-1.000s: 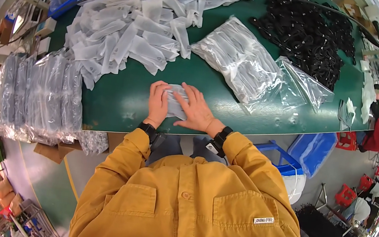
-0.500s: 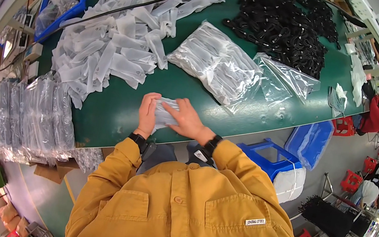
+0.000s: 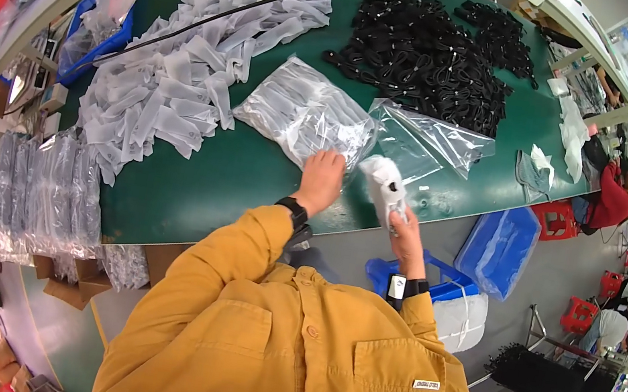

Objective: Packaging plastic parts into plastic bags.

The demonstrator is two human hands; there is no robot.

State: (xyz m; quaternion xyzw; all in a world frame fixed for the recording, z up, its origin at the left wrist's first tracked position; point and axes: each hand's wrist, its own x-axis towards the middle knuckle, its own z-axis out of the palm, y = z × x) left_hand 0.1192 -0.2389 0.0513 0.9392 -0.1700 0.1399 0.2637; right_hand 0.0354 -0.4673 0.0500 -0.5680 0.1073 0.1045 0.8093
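On the green table [image 3: 192,194], left hand [image 3: 322,179] rests flat on a clear bag stack [image 3: 306,114]; right hand [image 3: 406,230] grips a small filled pouch [image 3: 383,186].

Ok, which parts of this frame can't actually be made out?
Head view only:
- Small packet in the right hand: its contents are blurred behind cloudy plastic.
- Left hand fingertips: whether they pinch or merely rest on the clear bag pile is unclear.
- Black bundles: too small and bent by the lens to identify.
- Table front edge: hidden by the yellow shirt.
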